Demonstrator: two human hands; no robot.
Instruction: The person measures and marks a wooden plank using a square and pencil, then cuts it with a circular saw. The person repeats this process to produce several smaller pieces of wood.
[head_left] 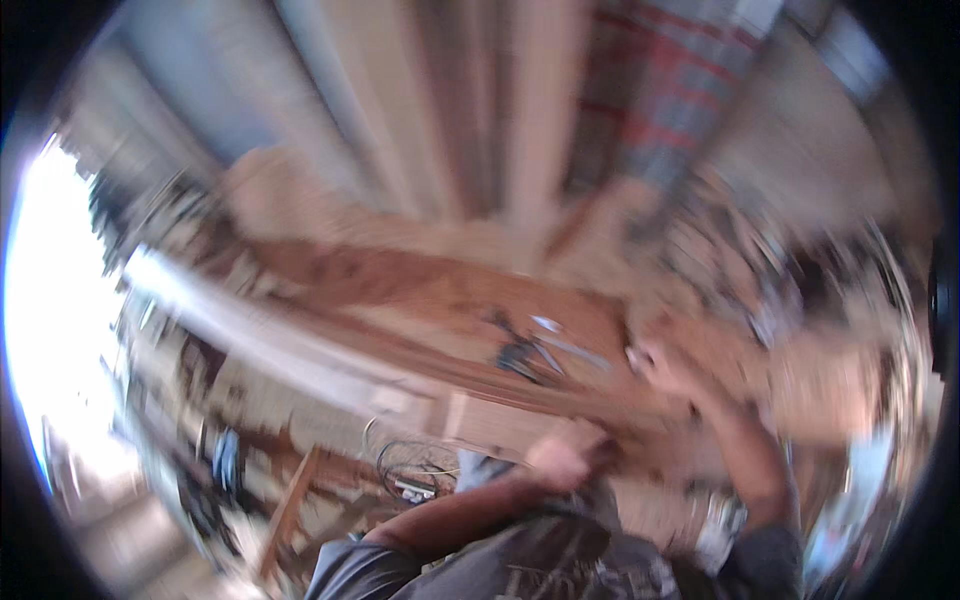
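Observation:
Motion blurs the whole view. My left hand (568,455) looks closed, low at the front edge of the workbench, beside the near end of a pale wooden piece (490,421). Whatever its fingers hold, if anything, is hidden. Farther right and a little higher, my right hand (668,368) is curled over the bench top (420,325). A small pale spot shows at its fingertips, too smeared to name. Left of that hand lie a dark hand tool (518,358) and a flat grey metal strip (585,353), both apart from my fingers.
A long pale wooden beam (260,335) runs along the bench's front edge toward the far left. Cables (405,460) hang below it, near a slanted wooden piece (290,510). Tall boards (545,110) stand behind the bench. Blurred clutter (790,290) fills the right side.

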